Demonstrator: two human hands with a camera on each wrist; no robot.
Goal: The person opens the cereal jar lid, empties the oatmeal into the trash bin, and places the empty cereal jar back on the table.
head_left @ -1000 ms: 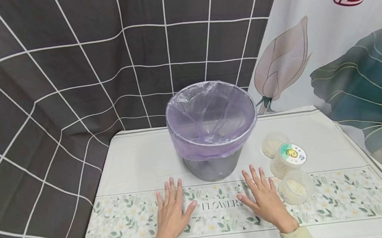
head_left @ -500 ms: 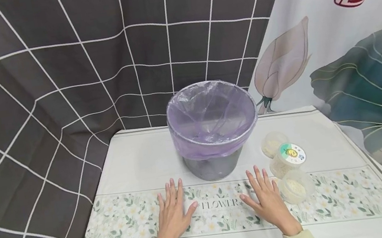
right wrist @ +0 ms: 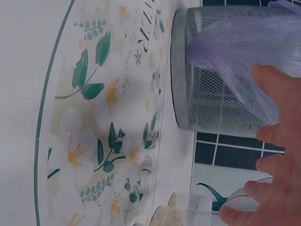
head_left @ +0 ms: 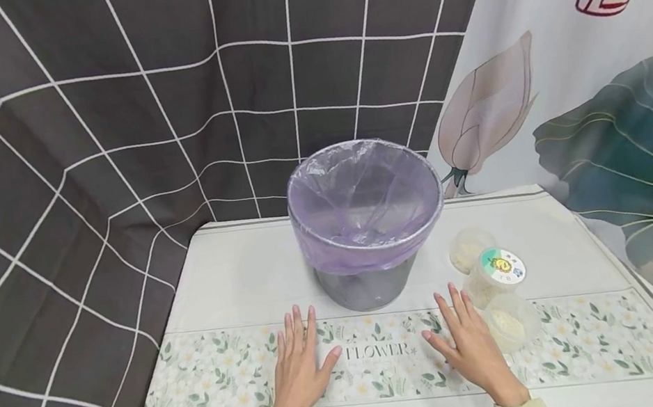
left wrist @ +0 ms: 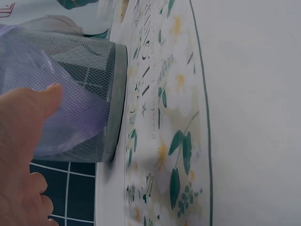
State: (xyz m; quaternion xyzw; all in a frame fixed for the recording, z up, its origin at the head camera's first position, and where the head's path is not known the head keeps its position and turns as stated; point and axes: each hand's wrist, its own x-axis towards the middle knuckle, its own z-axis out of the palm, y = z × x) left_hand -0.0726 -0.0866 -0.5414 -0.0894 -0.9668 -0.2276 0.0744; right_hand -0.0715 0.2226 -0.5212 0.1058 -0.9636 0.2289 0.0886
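Presently unloaded: spread hands, tubs at the right.
The near tub, clear with pale contents, sits just beside the right hand, on its outer side; the labelled tub stands behind it, then the far tub, all grouped closely on the table. For any tub, wrap the wall with light, even pressure, since the plastic probably flexes; leave its neighbours undisturbed. Right hand: fingers extended and parted, gripping nothing; contact with the near tub cannot be confirmed. The mesh bin stands upright left of the tubs, fitted with a purple liner; both hands are best kept clear of it. Left hand: likewise spread, holding nothing, well apart from the tubs.
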